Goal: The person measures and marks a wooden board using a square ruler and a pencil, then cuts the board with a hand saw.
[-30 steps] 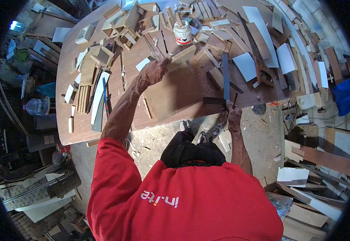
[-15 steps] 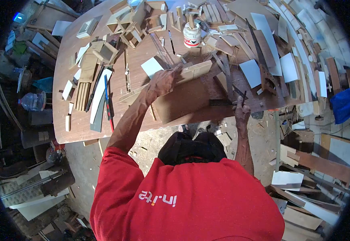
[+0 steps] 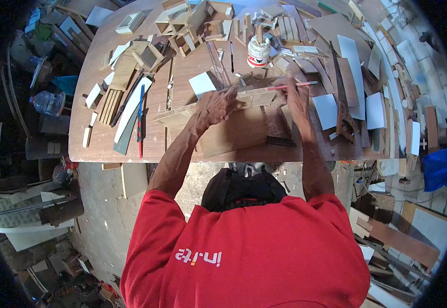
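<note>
A long pale wooden strip [image 3: 254, 98] lies across the middle of the table, with a brown board [image 3: 233, 132] on its near side. My left hand [image 3: 217, 106] is closed on the strip near its middle. Past the strip's right end, my right hand [image 3: 296, 97] holds a red pencil [image 3: 305, 83], which points left toward that end. Near the right forearm, a dark flat blade-like piece [image 3: 281, 140] lies by the table's front edge. A white square piece [image 3: 202, 84] sits just beyond my left hand.
A white glue tub [image 3: 258, 53] stands behind the strip. A handsaw [image 3: 342, 110] and white panels [image 3: 325, 111] lie to the right. Small wooden boxes [image 3: 185, 41] crowd the back. At the left are stacked strips [image 3: 110, 107] and a blue-and-red pencil-like rod [image 3: 140, 120].
My right hand has moved from the table's front edge up to the strip's right end, with the pencil now turned sideways. My left hand has come to hold the strip, which was raised into view.
</note>
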`<control>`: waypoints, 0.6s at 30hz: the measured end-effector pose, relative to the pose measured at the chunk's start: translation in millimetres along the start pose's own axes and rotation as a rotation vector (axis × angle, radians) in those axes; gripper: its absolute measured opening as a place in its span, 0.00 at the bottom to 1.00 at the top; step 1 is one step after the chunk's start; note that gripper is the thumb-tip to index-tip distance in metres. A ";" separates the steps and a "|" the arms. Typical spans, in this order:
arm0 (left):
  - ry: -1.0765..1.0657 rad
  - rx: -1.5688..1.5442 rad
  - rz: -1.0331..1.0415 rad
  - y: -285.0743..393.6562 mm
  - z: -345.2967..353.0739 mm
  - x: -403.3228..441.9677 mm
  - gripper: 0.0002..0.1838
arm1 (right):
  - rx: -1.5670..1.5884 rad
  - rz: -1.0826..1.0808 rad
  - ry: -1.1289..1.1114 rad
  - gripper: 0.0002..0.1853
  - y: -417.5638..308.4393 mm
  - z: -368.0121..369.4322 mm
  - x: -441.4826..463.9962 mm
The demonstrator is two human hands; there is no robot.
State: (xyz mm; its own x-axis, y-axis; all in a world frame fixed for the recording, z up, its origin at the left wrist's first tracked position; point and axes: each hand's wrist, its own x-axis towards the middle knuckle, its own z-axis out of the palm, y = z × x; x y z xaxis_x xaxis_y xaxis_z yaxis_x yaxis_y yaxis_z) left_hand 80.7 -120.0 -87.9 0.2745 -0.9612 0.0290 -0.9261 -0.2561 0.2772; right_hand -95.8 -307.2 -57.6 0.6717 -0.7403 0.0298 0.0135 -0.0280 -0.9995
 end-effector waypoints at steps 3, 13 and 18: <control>-0.005 0.033 -0.061 9.6 -3.8 0.6 0.19 | -0.155 -0.041 -0.181 0.15 5.6 7.8 22.0; 0.054 0.014 -0.070 14.4 -6.2 -1.1 0.17 | -0.215 -0.017 -0.499 0.11 5.2 -0.8 38.9; 0.055 0.009 -0.077 15.7 -4.7 -1.6 0.17 | -0.288 0.018 -0.599 0.12 0.5 -3.9 45.5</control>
State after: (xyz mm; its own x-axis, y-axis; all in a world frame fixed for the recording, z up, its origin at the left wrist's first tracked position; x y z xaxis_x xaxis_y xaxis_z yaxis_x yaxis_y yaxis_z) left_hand 66.9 -122.1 -79.0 0.3584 -0.9316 0.0613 -0.9040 -0.3299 0.2720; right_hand -68.1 -343.5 -56.7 0.9667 -0.2429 -0.0803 -0.1445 -0.2592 -0.9550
